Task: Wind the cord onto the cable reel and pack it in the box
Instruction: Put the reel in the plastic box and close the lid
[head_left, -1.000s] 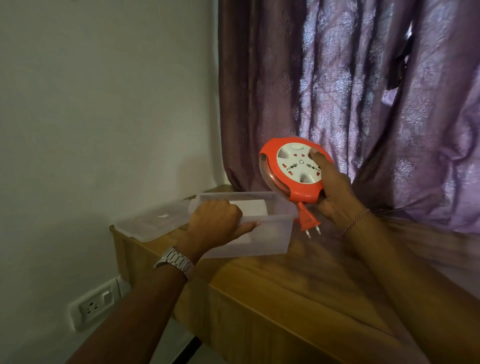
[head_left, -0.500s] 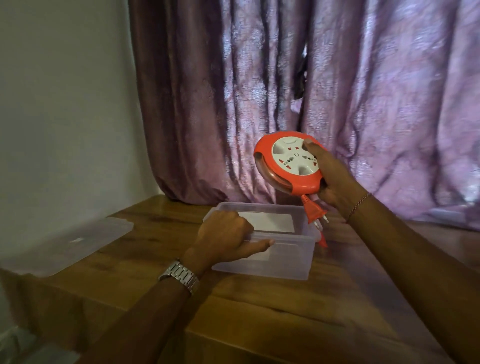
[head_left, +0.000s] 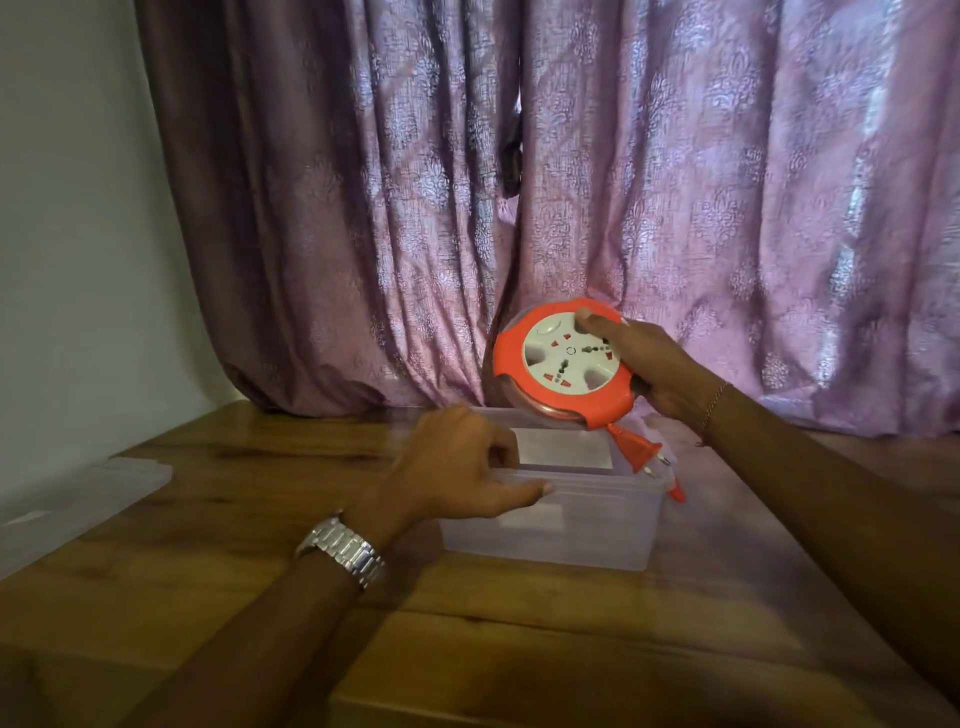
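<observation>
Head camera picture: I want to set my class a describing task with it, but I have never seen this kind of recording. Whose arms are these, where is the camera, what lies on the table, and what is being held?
The camera sits on a person's head and looks forward and down, so the two arms reaching in from below are that person's own.

The right hand grips a round orange and white cable reel with sockets on its face, tilted above the box. Its orange plug hangs down from the reel's lower edge.

The left hand, with a silver wristwatch, holds the near rim of a clear plastic box that stands open on the wooden table. The box's clear lid lies apart at the left. A purple patterned curtain hangs behind.
</observation>
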